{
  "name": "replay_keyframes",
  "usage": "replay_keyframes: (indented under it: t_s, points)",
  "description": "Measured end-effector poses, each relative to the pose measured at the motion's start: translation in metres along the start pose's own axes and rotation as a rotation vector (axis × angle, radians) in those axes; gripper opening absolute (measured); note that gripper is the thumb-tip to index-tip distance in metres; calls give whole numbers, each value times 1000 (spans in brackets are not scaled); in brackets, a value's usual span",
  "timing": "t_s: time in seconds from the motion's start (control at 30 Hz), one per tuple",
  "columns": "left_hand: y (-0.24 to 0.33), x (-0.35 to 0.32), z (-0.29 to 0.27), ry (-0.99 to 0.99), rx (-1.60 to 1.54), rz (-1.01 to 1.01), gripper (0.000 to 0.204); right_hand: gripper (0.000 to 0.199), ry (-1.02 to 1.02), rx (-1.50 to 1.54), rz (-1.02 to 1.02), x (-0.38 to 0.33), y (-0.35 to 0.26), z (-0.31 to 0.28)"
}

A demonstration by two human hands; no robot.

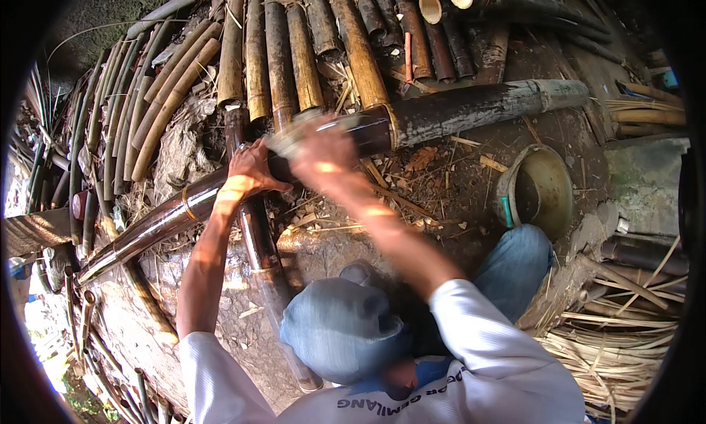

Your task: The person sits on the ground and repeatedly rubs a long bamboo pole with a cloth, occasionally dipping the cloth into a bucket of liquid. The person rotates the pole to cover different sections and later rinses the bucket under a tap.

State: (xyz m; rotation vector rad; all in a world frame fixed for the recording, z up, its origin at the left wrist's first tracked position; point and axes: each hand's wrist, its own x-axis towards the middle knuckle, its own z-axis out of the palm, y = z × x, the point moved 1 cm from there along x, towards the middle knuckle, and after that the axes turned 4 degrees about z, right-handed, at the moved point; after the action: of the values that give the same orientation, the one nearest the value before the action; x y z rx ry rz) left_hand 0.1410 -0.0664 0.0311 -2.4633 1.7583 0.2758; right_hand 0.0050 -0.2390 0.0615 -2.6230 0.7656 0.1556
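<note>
While the left hand [246, 172] presses down on the dark bamboo pole [169, 218], fingers wrapped over it, the right hand [320, 155] is motion-blurred near the pole's cut end, apparently clenched on a blurry tool; can't tell what. Pole lies diagonally across another pole [257, 240] on the ground, split bamboo stack [294, 49] behind, bucket [540, 192] right. Judgement: keep left hand well clear of the strike, pole pinned firmly.

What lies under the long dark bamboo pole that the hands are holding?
Under the dark bamboo pole a second dark bamboo stem crosses, resting on stony ground with wood chips. The left hand and blurred right hand cover what lies beneath the pole there.
</note>
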Motion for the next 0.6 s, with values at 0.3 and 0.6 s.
replay_keyframes:
  t_s: [0.3, 0.6]
  points:
    - [45, -61, -12, 387, -74, -258, 128, 73, 310, -250, 450, 9, 217, -126]
    - [2, -32, -25, 151, -247, -266, 116, 58, 204, -42, -133, -8, 1, 21]
